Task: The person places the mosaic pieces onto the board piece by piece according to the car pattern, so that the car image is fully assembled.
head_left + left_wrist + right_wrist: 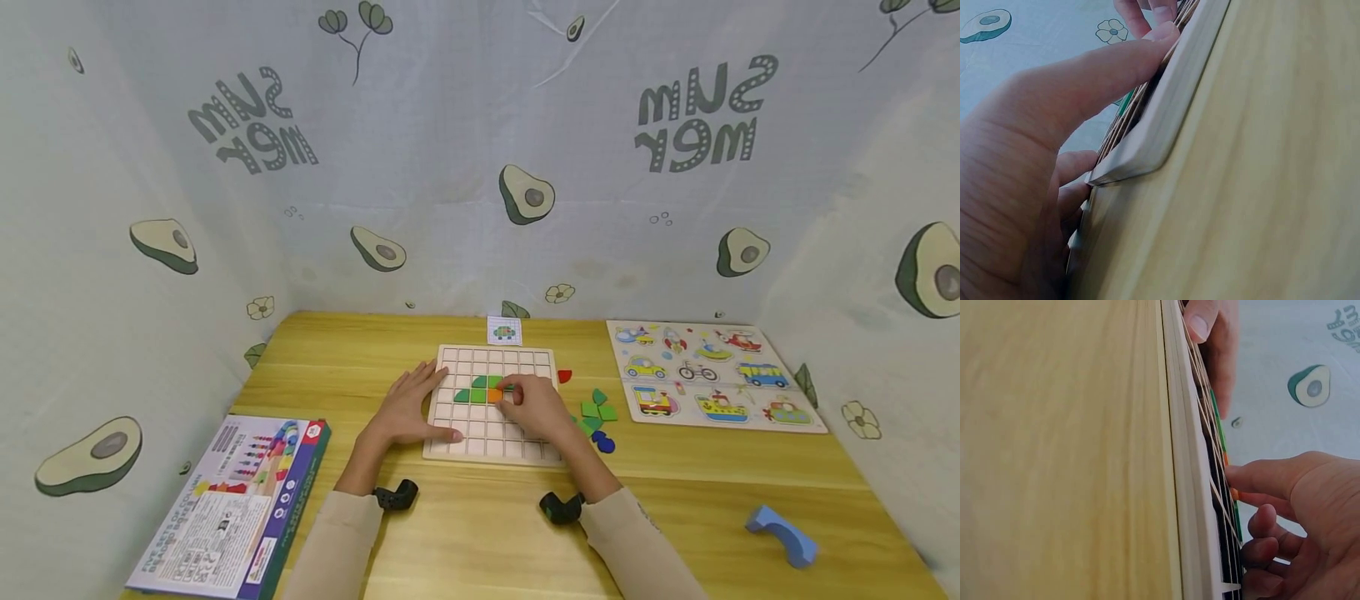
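A pale wooden grid board (pixel 480 448) lies on the table, with several green pieces (pixel 478 396) set in its middle cells. My right hand (pixel 534 407) is over the board's right half, its thumb and index finger pinching an orange piece (pixel 494 396) beside the green ones. In the right wrist view, the other fingers of this right hand (pixel 1329 512) curl in near the board's surface. Along the left edge, my left hand (pixel 408 408) rests with straight fingers and its thumb laid over the grid; the left wrist view shows this thumb (pixel 1104 75) across the raised rim.
Loose green pieces (pixel 598 411), blue pieces (pixel 603 442) and a red piece (pixel 565 376) lie right of the board. A pattern card (pixel 504 331) sits behind it. Around are a vehicle puzzle (pixel 708 375), a boxed set (pixel 232 508) and a blue arch block (pixel 783 535).
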`<state>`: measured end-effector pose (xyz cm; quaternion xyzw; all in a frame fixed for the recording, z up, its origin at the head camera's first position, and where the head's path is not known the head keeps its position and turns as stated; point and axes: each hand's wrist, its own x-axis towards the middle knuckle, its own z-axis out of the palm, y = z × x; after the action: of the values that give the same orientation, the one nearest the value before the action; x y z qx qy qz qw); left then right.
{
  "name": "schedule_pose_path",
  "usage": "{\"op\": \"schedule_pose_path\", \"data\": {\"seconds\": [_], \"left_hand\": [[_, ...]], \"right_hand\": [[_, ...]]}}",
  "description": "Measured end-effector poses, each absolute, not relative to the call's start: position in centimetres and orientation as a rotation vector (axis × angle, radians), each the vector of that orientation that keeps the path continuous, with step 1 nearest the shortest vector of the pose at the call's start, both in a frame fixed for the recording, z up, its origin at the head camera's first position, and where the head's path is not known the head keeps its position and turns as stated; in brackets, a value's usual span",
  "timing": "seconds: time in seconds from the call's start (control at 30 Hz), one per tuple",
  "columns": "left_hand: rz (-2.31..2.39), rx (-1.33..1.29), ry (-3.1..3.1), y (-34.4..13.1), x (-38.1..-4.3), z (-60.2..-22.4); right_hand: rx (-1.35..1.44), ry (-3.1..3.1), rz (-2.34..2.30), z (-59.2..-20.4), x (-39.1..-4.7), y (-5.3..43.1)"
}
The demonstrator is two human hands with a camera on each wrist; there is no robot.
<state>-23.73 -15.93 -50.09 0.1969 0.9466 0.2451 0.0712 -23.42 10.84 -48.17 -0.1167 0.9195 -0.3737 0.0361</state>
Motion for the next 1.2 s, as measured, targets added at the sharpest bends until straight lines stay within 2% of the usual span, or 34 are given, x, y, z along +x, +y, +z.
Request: {"op": "schedule_pose_path", "data": {"seconds": [0.43,0.9,1.2], "left_hand": [[0.732,0.601,2.843,-16.0,-23.8,-50.3],[0.737,0.595,2.849,-15.9,-23.6,-50.1],[0.753,0.605,2.843,-15.9,-23.6,-50.0]], "right_hand": [[-0.326,2.816,-1.196,-48.0,-23.3,11.6],[-0.311,2.928,-1.184,-47.6,-24.5,16.3],[-0.175,2.974,-1.107,-47.5,-25.5,19.1]]}}
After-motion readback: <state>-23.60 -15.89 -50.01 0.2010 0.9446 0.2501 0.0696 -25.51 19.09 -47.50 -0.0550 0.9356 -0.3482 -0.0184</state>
